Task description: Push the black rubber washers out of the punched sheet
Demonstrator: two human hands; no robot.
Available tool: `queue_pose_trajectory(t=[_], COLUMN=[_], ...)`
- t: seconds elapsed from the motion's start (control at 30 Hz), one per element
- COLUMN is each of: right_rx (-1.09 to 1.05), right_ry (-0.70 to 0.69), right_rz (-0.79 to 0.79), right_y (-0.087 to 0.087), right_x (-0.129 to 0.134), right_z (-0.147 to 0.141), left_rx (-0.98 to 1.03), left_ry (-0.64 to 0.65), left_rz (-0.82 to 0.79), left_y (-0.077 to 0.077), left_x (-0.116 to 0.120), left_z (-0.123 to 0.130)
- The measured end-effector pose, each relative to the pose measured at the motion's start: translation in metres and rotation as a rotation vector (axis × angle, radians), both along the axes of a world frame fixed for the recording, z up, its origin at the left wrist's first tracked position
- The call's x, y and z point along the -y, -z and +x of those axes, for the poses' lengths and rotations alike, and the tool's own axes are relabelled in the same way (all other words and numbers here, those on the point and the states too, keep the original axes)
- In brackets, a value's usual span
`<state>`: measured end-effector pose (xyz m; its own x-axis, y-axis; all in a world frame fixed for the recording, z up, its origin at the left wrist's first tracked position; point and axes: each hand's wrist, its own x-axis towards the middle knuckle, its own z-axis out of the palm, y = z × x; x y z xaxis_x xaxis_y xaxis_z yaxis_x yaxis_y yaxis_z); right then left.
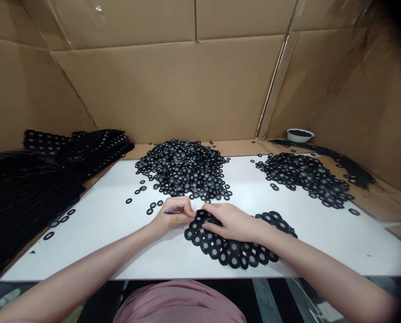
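Note:
My left hand [173, 217] pinches a slim blue-handled tool [171, 212], its tip pointing right towards the fingers of my other hand. My right hand [229, 222] lies on a sheet of linked black rings with grey centres [232, 251] and grips its upper edge. That sheet rests flat on a white board [86, 237], close to the board's front edge. Behind my hands stands a heaped pile of similar black rings [182, 168]. A few loose rings [150, 211] lie just beyond my left hand.
A second pile of rings [304, 179] lies at the right. Dark stacked ring sheets [28, 202] hang over the left side. A white bowl [300, 135] stands at the back right. Cardboard walls [153, 89] enclose the back and sides.

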<state>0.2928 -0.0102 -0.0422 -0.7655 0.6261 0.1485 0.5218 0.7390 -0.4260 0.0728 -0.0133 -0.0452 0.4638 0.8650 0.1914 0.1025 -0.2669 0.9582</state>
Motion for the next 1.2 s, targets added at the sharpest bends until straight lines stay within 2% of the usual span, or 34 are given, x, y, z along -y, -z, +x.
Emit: queue_pose_trajectory(t=[0.47, 0.93, 1.2], right_rx=[-0.005, -0.004, 0.015], right_ry=[-0.013, -0.009, 0.011], right_rz=[-0.001, 0.014, -0.002], right_y=[0.001, 0.0012, 0.0005], right_x=[-0.0004, -0.0022, -0.001], right_z=[-0.0001, -0.0006, -0.001], left_rx=[-0.008, -0.037, -0.046], left_ry=[-0.002, -0.014, -0.025], left_rz=[0.092, 0.103, 0.047], left_y=[-0.0017, -0.0053, -0.0052], left_x=[0.001, 0.0009, 0.0002], left_z=[0.0017, 0.004, 0.0057])
